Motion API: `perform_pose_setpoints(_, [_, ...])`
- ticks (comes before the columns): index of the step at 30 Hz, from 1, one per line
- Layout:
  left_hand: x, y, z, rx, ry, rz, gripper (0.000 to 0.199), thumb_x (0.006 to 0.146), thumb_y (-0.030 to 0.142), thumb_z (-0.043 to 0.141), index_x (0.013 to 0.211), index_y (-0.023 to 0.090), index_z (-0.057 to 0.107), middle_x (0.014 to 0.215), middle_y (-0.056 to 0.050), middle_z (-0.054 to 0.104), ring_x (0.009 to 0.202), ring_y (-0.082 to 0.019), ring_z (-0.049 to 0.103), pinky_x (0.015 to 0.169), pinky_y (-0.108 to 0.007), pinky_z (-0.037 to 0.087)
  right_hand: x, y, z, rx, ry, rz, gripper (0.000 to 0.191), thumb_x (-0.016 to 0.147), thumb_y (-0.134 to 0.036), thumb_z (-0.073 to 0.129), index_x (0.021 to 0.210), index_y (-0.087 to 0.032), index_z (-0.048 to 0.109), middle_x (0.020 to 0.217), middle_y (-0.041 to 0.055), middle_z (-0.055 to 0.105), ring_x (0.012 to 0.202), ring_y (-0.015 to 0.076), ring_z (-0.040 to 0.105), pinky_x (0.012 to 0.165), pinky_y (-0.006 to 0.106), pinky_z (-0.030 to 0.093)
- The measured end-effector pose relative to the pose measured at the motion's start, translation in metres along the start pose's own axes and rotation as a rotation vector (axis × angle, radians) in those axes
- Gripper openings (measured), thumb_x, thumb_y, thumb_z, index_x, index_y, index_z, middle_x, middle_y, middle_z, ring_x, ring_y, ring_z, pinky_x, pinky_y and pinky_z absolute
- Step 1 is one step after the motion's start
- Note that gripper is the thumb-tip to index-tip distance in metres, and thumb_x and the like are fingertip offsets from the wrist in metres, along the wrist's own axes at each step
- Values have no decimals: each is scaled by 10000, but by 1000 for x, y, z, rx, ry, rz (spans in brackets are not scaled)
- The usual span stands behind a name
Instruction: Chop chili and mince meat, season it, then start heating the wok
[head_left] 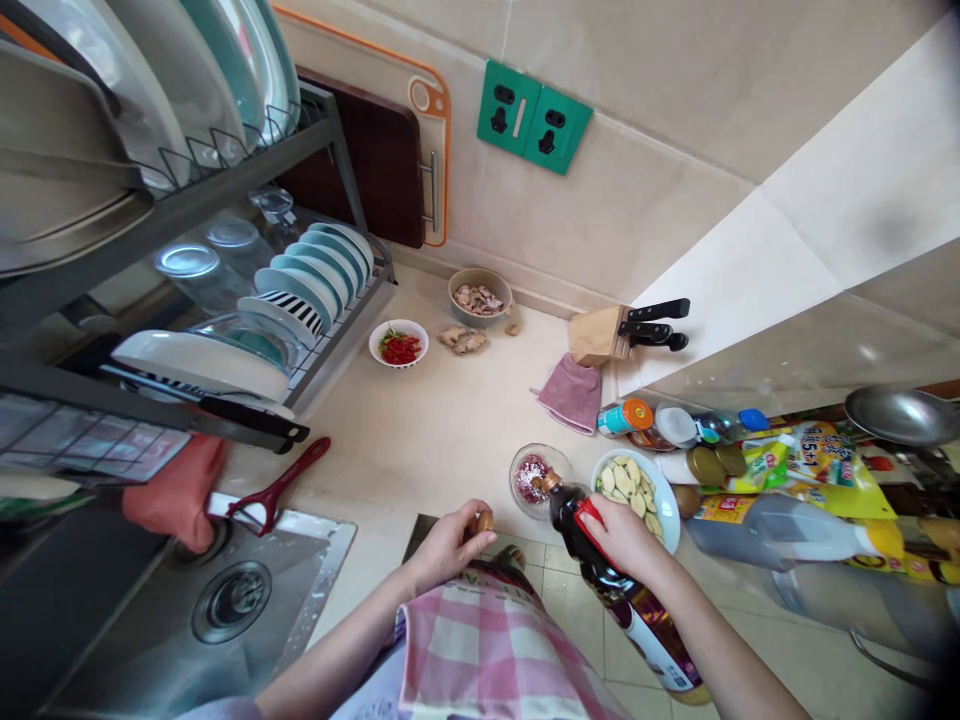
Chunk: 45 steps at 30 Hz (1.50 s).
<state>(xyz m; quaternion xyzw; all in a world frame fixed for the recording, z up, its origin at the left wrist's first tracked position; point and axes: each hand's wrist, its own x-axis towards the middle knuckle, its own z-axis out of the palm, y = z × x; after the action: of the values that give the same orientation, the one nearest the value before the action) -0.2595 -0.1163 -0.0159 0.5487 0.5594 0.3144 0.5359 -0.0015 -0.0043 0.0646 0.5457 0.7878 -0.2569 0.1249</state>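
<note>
My right hand [621, 538] grips the red handle of a large dark sauce bottle [651, 630]. The bottle is tilted, its open neck over the edge of a small glass bowl [561, 462]. Inside the bowl lies reddish chopped food [529, 474] with white powder on top; I cannot tell its kind. My left hand [448, 547] pinches a small brown bottle cap [484, 521] near the counter's front edge. Right of the glass bowl, a pale blue plate [670, 495] holds pale green-edged slices, partly hidden behind the bottle and my right hand.
A bowl of chopped red peppers [400, 348], a bowl of meat pieces [481, 300] and a knife block [596, 335] stand toward the wall. Bottles and jars [739, 525] crowd the right; a dish rack [330, 130] and sink [315, 560] fill the left. A red peeler [289, 485] lies by the sink.
</note>
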Motion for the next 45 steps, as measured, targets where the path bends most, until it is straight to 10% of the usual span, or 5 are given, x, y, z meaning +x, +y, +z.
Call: perform_pose_setpoints(45, [1, 3, 0, 4, -3, -2, 350, 824, 475, 474, 1003, 175, 488, 658, 46, 448, 574, -107, 408, 551, -219, 327, -9, -2, -2, 26, -6, 15, 208, 862, -265, 359, 812, -183, 544, 794, 62, 635, 744, 193, 582, 650, 269, 384])
